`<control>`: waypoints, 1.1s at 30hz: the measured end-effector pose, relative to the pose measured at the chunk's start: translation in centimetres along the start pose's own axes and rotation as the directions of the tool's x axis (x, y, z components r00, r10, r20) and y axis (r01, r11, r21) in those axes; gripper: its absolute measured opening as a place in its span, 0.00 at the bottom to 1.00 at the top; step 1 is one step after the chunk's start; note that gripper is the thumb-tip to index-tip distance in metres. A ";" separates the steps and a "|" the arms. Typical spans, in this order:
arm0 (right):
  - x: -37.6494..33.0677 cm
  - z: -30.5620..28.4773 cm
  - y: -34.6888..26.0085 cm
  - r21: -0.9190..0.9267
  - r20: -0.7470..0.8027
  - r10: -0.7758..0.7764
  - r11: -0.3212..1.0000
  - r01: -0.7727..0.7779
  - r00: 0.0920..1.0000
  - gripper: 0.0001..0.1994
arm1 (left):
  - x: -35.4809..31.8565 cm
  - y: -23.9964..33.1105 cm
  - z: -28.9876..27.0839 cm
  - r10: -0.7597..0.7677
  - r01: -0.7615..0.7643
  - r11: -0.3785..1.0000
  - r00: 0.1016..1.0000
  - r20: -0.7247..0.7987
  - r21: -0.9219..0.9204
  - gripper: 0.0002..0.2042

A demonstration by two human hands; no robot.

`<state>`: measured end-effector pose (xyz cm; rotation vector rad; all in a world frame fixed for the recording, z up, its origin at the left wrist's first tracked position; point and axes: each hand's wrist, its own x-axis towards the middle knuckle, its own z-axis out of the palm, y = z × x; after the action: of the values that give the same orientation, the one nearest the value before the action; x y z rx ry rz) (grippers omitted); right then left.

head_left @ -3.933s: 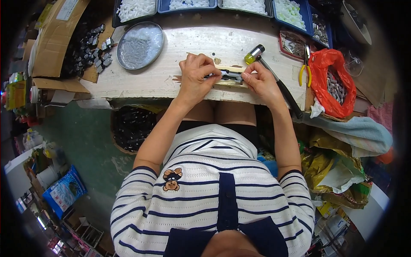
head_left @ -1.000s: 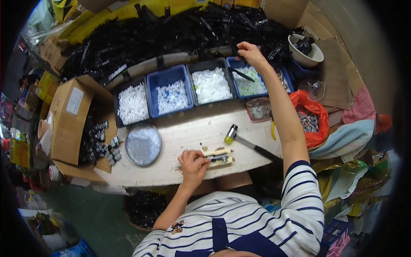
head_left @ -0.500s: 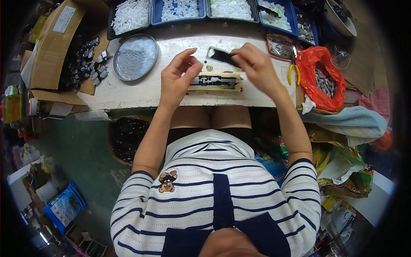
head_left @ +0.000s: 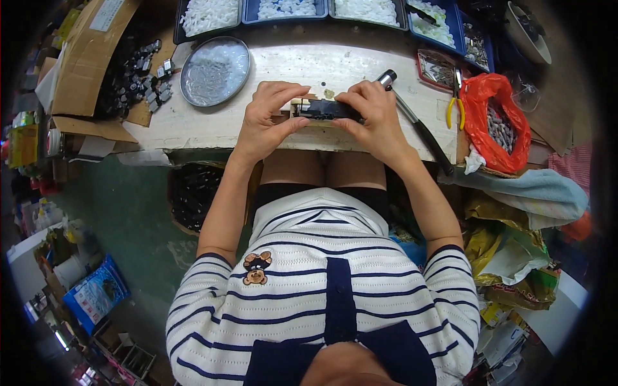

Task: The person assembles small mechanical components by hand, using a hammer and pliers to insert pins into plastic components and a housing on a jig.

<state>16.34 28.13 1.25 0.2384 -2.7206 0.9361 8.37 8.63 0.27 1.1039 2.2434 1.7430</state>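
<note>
Fingers (head_left: 286,122) of both hands close on a long black part (head_left: 320,109) that sits on a small wooden block (head_left: 302,103) at the middle of the desk (head_left: 193,125). From my view, the left hand (head_left: 270,112) pinches the part's left end, thumb underneath and fingertips curled over the top. The right hand (head_left: 373,116) clamps the right end the same way, its knuckles covering that end.

Just right of the right hand lies a hammer (head_left: 412,119), its metal head near the fingers and its dark handle running toward the near right edge of the desk. Farther right I see yellow-handled pliers (head_left: 454,103) beside a small red tray (head_left: 438,67), and then an orange plastic bag (head_left: 496,122) holding small metal pieces.

Left of the hands, a round metal dish (head_left: 214,71) holds small pale parts. Along the far edge stand blue bins (head_left: 328,9) of white pieces. At far left, a cardboard box (head_left: 90,58) sits next to a heap of dark parts (head_left: 138,77).
</note>
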 end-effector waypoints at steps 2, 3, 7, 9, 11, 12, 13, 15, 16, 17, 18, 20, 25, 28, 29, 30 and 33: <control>-0.2 1.1 0.1 -0.097 -0.009 -0.012 0.995 0.011 1.000 0.16 | -0.5 -0.9 -0.2 0.008 -0.008 0.999 1.000 -0.004 0.043 0.21; -0.2 1.6 0.2 -0.100 -0.005 -0.017 0.995 0.016 1.000 0.16 | -0.7 -1.4 -0.2 0.021 -0.020 0.996 1.000 -0.005 0.083 0.21; -0.2 2.1 0.2 -0.127 -0.004 -0.023 0.992 0.023 1.000 0.16 | -0.9 -2.6 -0.2 0.036 -0.036 0.985 0.999 0.003 0.171 0.20; -0.3 2.3 0.3 -0.130 0.009 -0.008 0.992 0.009 1.000 0.17 | -0.8 -2.4 -0.2 0.045 -0.053 0.964 0.998 0.035 0.261 0.19; -0.2 2.3 0.1 -0.150 0.019 0.002 0.989 0.001 1.000 0.17 | -0.8 -2.5 -0.2 0.035 -0.045 0.964 0.998 0.042 0.261 0.18; -0.2 2.4 0.1 -0.170 0.028 0.013 0.985 -0.008 1.000 0.18 | -0.8 -2.5 -0.2 0.026 -0.039 0.964 0.998 0.051 0.262 0.18; -0.2 2.3 0.0 -0.170 0.026 0.012 0.985 -0.007 1.000 0.18 | -0.8 -2.6 -0.2 0.028 -0.040 0.964 0.998 0.051 0.263 0.18; -0.2 2.2 0.0 -0.184 0.032 -0.001 0.983 0.007 0.999 0.18 | -0.7 -2.7 -0.2 0.000 -0.020 0.966 0.997 0.078 0.257 0.18; -0.1 2.1 0.0 -0.184 0.029 -0.005 0.983 0.010 1.000 0.18 | -0.5 -2.7 -0.2 0.003 -0.023 0.965 0.997 0.076 0.260 0.18; -0.2 2.0 0.0 -0.171 0.037 -0.006 0.985 0.012 0.999 0.18 | -0.4 -2.5 -0.2 0.005 -0.031 0.963 0.995 0.098 0.268 0.18; -0.1 1.9 0.0 -0.159 0.044 -0.007 0.987 0.014 0.999 0.18 | -0.3 -2.5 -0.2 0.006 -0.040 0.960 0.993 0.120 0.277 0.18; 0.1 1.8 -0.1 -0.156 0.039 -0.017 0.987 0.023 0.999 0.17 | -0.1 -2.5 -0.5 0.004 -0.041 0.959 0.992 0.129 0.281 0.18; -0.2 1.8 -0.3 -0.198 0.046 0.009 0.980 0.000 0.999 0.17 | 0.0 -2.4 -0.5 0.041 -0.096 0.935 0.985 0.166 0.341 0.17; -0.8 1.9 -0.1 -0.178 0.025 0.021 0.984 -0.016 0.999 0.17 | -0.2 -2.1 -0.5 0.081 -0.162 0.908 0.973 0.218 0.386 0.16; -0.8 1.8 0.1 -0.157 0.033 0.020 0.988 -0.015 0.999 0.17 | -0.2 -2.1 -0.7 0.068 -0.157 0.908 0.970 0.232 0.388 0.16; -0.8 1.6 0.3 -0.135 0.041 0.020 0.991 -0.015 0.999 0.17 | -0.2 -2.1 -0.7 0.055 -0.151 0.909 0.967 0.248 0.388 0.16; -1.6 0.6 0.9 -0.067 -0.081 0.036 0.997 -0.041 0.996 0.16 | -0.3 -2.0 -0.2 0.061 -0.159 0.914 0.963 0.261 0.374 0.16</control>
<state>17.54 28.61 -0.21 0.1331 -2.6867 0.8422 7.48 8.15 -1.53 1.4555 2.4691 1.1274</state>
